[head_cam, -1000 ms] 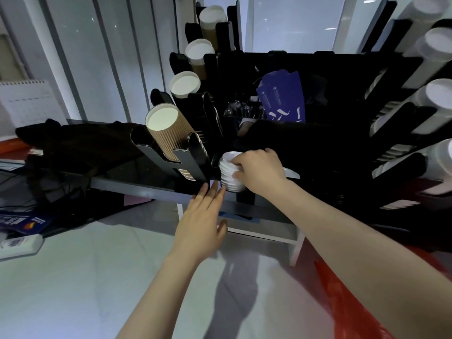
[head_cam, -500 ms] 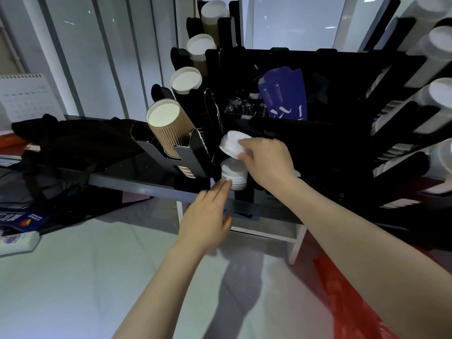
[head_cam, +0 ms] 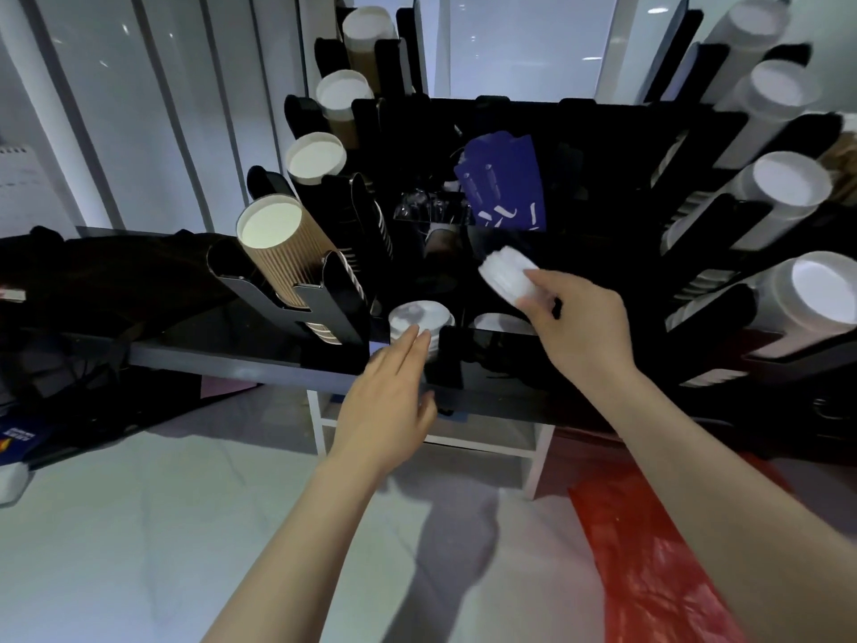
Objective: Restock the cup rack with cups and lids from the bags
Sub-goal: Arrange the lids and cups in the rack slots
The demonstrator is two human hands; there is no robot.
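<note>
**Lids Held Above the Rack, One Hand Steadying the Stack**

The right hand (head_cam: 584,327) pinched a short bundle of white lids (head_cam: 505,276) between thumb and fingertips. It held them tilted in the air over the front middle of the cup rack (head_cam: 510,113), clear of every slot. The tilt probably let the person line the bundle up with a slot before lowering it.

The left hand (head_cam: 389,401) lay open with its fingers straight and together. Its tips rested against the side of a seated stack of lids (head_cam: 417,317) at the rack's front edge, just left of a black divider. That touch looked like bracing, so the loose stack would not tip or slide while more lids came down near it. The top of another lid pile (head_cam: 501,323) showed in the next slot to the right.

The held lids were plain white and nested tightly, with a raised rim around each. Motion blur softened their outline, so their count could not be told. They looked thin and light — easy to squeeze out of shape or to fan apart.

Ribbed brown cups (head_cam: 283,248) filled the angled holder at the rack's left edge, and white cups (head_cam: 788,187) filled those along its right. A red bag (head_cam: 649,549) lay on the floor below the right arm.
</note>
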